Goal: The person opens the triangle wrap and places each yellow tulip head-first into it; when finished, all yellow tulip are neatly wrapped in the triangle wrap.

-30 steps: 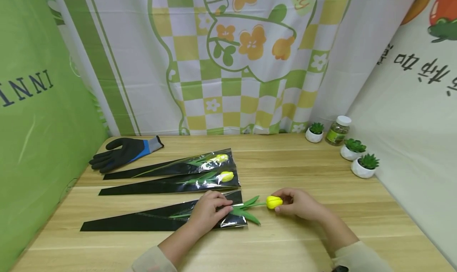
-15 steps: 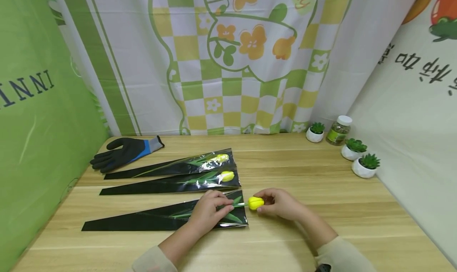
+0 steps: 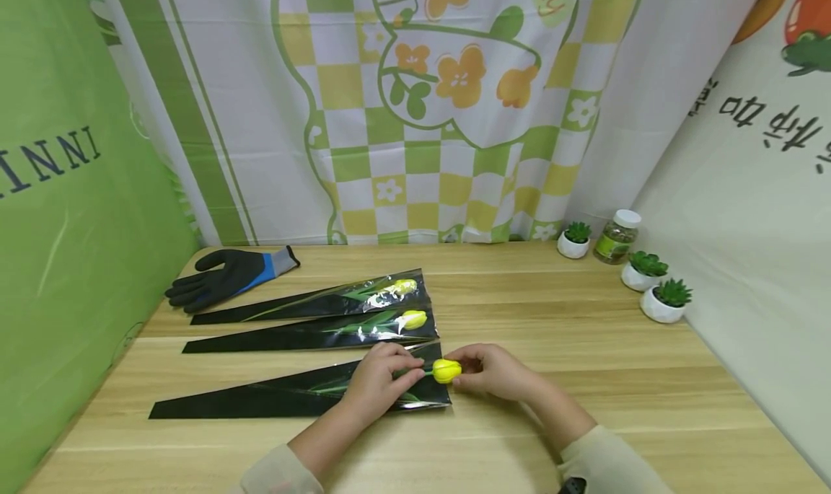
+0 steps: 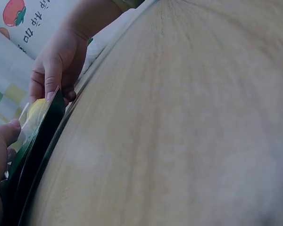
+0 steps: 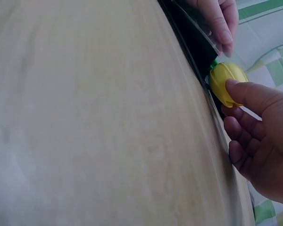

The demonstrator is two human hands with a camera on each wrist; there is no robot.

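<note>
While pinched: tulip [image 3: 446, 371] lengthwise, bloom rightward

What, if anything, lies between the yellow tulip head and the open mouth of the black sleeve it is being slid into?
Nothing visible blocks it. The yellow tulip head sits right at the black sleeve's mouth, pinched by the right hand; the left hand grips the sleeve's upper edge beside the opening, not across it.

Wooden table [image 3: 584, 350] with three flower sleeves [image 3: 311, 305], glove [image 3: 227, 276], potted succulents [image 3: 662, 299].
</note>
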